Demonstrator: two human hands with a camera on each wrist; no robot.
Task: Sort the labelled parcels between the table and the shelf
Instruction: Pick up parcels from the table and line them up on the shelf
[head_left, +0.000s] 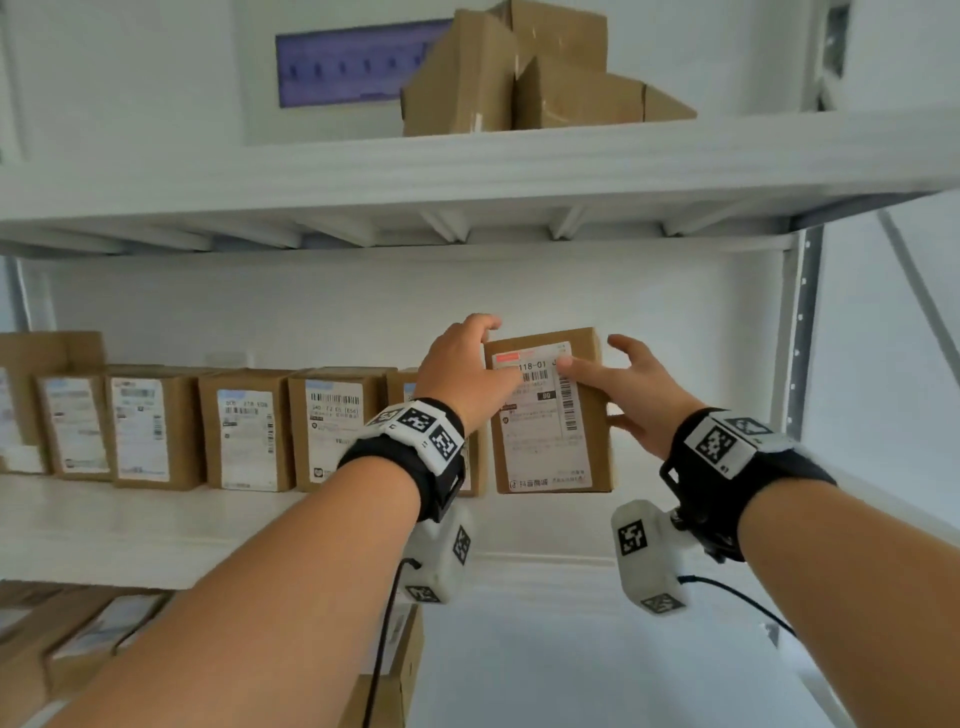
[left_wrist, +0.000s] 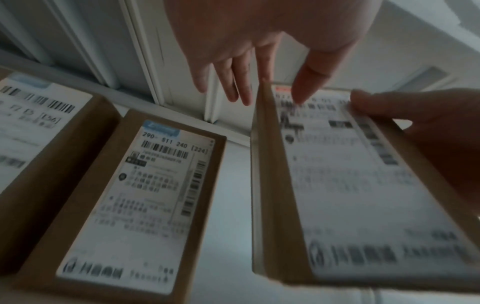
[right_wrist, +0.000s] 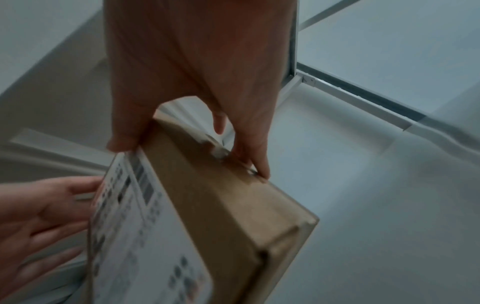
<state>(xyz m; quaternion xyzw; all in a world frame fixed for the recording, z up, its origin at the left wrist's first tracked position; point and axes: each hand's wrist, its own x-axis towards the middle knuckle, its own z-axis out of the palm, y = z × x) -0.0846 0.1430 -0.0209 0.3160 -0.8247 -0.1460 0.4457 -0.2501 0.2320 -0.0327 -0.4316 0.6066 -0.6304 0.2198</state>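
The row of labelled parcels (head_left: 244, 428) stands upright along the middle shelf (head_left: 156, 525), from its left end toward the centre. Just right of the row's last box, the held parcel (head_left: 548, 415) is upright with its label facing outward, at or just above the shelf surface; contact cannot be confirmed. It is a small corrugated carton, judged light, stiff and non-slippery; the best hold is across the 2 opposing faces near the top. The left hand (head_left: 467, 374) has its fingers relaxed and apart, thumb on the label and fingers behind the top left edge, steadying rather than clamping. The right hand (head_left: 641, 387) pinches the carton: thumb on the label face, fingers on the right side panel.
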